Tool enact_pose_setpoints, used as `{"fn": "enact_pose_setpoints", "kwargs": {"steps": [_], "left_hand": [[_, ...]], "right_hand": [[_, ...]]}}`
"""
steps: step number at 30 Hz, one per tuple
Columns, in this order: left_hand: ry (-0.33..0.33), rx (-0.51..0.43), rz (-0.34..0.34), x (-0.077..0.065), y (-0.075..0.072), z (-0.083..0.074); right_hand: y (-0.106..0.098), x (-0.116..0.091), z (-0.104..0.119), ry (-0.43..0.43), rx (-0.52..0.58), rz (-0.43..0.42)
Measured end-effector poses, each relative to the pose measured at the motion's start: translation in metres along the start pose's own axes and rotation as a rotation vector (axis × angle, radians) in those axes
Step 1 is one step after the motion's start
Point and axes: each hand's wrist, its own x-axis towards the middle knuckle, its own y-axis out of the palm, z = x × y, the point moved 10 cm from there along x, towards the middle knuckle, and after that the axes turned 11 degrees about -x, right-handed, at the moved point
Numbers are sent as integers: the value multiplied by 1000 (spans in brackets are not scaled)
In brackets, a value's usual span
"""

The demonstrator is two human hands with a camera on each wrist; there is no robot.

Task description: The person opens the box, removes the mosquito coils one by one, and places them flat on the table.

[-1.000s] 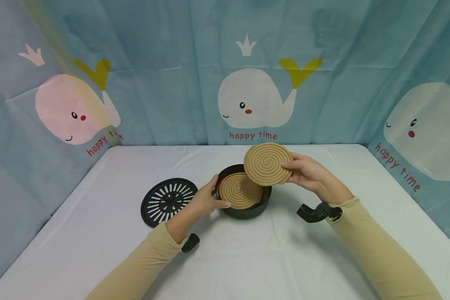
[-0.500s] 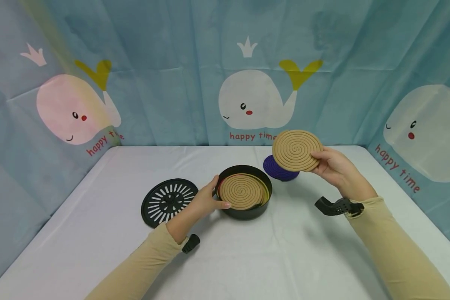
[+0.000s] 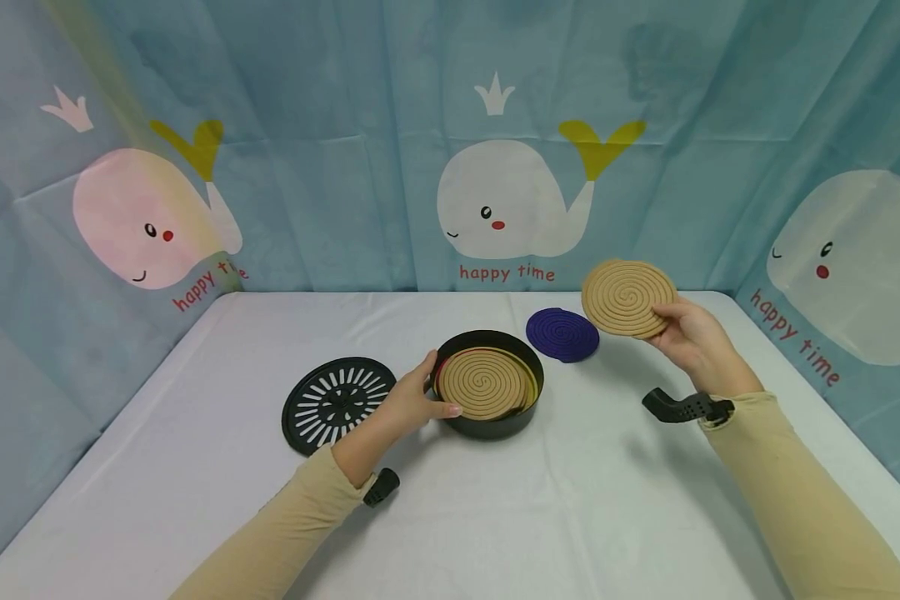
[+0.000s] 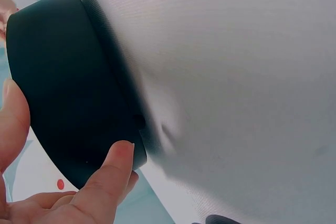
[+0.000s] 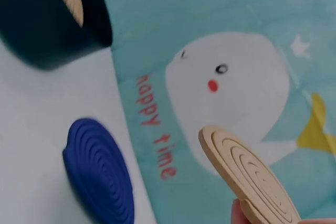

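Note:
My right hand [image 3: 693, 342] pinches a tan mosquito coil [image 3: 630, 298] by its right edge, raised above the table's back right. A second layer shows at that coil's edge in the right wrist view. My left hand [image 3: 412, 397] grips the left side of a round black tin [image 3: 493, 427], thumb and fingers spread across its rim and wall. Inside the tin lies another tan coil [image 3: 482, 383], with red and yellow edges showing from under it. A dark blue-purple coil [image 3: 562, 335] lies flat on the table, just right of the tin and apart from it.
A black slotted lid [image 3: 341, 403] lies left of the tin, partly behind my left hand and forearm. The white-covered table [image 3: 540, 525] ends at a blue whale-print curtain [image 3: 330, 208] at the back and sides.
My right hand has carried the tan coil from above the tin to the right, uncovering the dark blue-purple coil on the table. The left hand and tin stay put.

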Motion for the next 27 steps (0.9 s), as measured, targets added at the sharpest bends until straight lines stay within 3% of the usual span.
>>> {"fn": "enact_pose_setpoints", "kwargs": {"steps": [15, 27], "left_hand": [[-6, 10, -5, -1, 0, -1], [-11, 14, -8, -2, -1, -1]], "right_hand": [[-57, 23, -22, 133, 207, -233], [-75, 41, -35, 248, 276, -256]]}}
